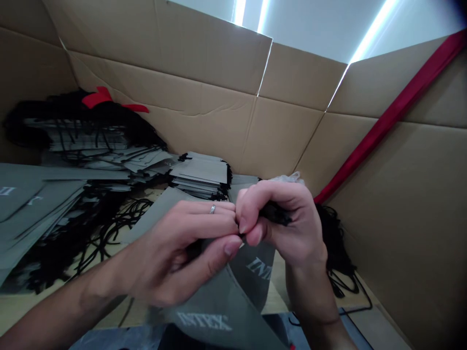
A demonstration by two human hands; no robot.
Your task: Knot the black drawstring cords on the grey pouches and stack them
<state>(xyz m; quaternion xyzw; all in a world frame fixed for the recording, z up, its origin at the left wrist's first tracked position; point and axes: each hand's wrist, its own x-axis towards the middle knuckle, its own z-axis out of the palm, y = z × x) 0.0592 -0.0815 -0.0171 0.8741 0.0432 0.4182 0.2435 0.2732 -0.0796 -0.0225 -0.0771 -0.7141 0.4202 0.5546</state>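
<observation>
My left hand, a ring on one finger, is closed in a pinch at the upper edge of a grey fabric bag printed INTEX. Its fingertips meet those of my right hand, which is curled shut around a dark bundle of black cord. Below both hands the bag hangs down in loose folds, the lettering showing on two of its faces. The exact point of the pinch is hidden by my fingers.
Stacked grey bags with black cords lie at the back, with a larger pile and more bags to the left. Black cords are heaped at right. Cardboard walls enclose the table; a red strap slants across one.
</observation>
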